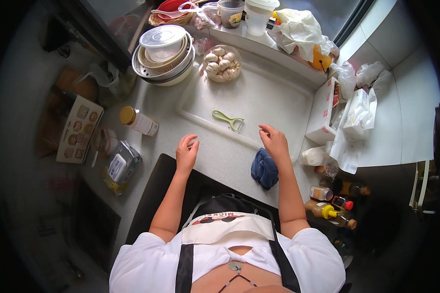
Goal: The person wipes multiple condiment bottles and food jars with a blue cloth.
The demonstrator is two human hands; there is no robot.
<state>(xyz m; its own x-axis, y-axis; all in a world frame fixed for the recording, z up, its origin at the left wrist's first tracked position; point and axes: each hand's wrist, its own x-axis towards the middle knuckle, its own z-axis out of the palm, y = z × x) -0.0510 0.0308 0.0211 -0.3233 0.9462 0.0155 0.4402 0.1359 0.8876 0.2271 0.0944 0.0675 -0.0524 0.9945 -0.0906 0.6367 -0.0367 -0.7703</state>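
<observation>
My left hand (186, 152) hovers over the pale counter near its front edge, fingers loosely curved and apart, nothing in them. Over on the right, my right hand (275, 142) is held at the near edge of a large white tray (278, 105), its fingers spread and holding nothing. Between the two hands, a green peeler (228, 120) lies in the tray close to the near rim. A bunched dark blue cloth (264, 169) sits on the counter beside my right wrist. Toward the tray's far left corner stands a clear bowl of garlic bulbs (223, 64).
Stacked bowls and strainers (162, 56) stand at the back left. A gold-lidded jar (138, 121) and a wipes pack (121, 167) are left. Sauce bottles (322, 209), a white box (323, 112) and a tissue pack (358, 113) line the right. Cups (231, 13) crowd the back ledge.
</observation>
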